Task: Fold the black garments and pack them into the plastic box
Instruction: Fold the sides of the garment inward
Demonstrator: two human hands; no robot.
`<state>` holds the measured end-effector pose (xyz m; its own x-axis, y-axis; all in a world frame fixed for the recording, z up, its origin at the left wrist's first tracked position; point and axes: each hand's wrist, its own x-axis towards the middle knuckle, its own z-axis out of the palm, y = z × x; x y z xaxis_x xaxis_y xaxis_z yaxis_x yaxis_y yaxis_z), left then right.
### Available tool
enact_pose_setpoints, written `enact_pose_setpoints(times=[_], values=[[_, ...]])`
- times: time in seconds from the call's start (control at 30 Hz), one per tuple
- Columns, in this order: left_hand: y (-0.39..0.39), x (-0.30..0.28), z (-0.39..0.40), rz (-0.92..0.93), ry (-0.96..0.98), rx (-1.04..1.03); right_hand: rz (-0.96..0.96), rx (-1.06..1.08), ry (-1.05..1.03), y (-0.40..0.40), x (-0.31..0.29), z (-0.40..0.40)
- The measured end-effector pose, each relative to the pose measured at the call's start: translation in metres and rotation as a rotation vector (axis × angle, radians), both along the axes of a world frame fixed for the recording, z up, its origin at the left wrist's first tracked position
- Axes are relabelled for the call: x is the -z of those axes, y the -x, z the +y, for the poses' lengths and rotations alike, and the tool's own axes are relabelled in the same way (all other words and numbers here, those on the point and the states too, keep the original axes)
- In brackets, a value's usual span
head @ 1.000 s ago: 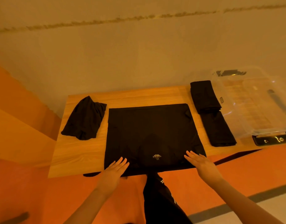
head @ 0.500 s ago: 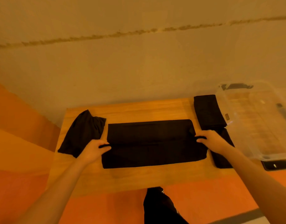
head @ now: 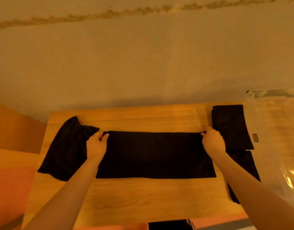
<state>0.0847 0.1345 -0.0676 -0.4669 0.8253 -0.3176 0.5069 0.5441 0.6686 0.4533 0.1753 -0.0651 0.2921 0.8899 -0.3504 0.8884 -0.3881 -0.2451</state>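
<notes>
Folded black garment (head: 155, 155), mid-table (head: 143, 196): far corners are being pinched by left hand (head: 96, 144) and right hand (head: 213, 141). Bare wood is being left along the near edge. Plastic box (head: 275, 130) is being kept at right.

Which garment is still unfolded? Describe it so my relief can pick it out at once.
Start at the wooden table and go to its left end. The crumpled garment lies there, just beyond the left hand. Unlike the flat folded strip and the squared folded pieces by the plastic box, it is bunched and irregular.
</notes>
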Motion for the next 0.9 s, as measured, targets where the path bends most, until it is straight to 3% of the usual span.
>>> enact_pose_setpoints(times=[0.1, 0.2, 0.3, 0.4, 0.5, 0.67, 0.9], values=[[-0.003, 0.001, -0.004, 0.119, -0.049, -0.001, -0.142, -0.144, -0.203, 0.006, 0.002, -0.01], [-0.012, 0.002, -0.012, 0.406, -0.158, 0.202, -0.163, -0.394, -0.361, 0.022, 0.008, -0.026], [-0.051, 0.01, -0.032, 0.577, -0.163, 0.564, -0.104, -0.631, -0.285, 0.043, 0.024, -0.044], [-0.072, 0.03, -0.051, 0.584, 0.035, 0.619, -0.18, -0.71, -0.139, 0.038, 0.038, -0.052], [-0.064, 0.042, -0.05, 0.647, 0.115, 0.571, -0.194, -0.639, -0.084, 0.013, 0.042, -0.053], [-0.06, 0.041, -0.026, 0.66, 0.14, 0.665, -0.174, -0.392, -0.098, 0.003, 0.044, -0.059], [-0.053, 0.039, 0.02, 0.703, 0.054, 0.853, -0.182, -0.155, -0.073, 0.019, 0.043, -0.088]])
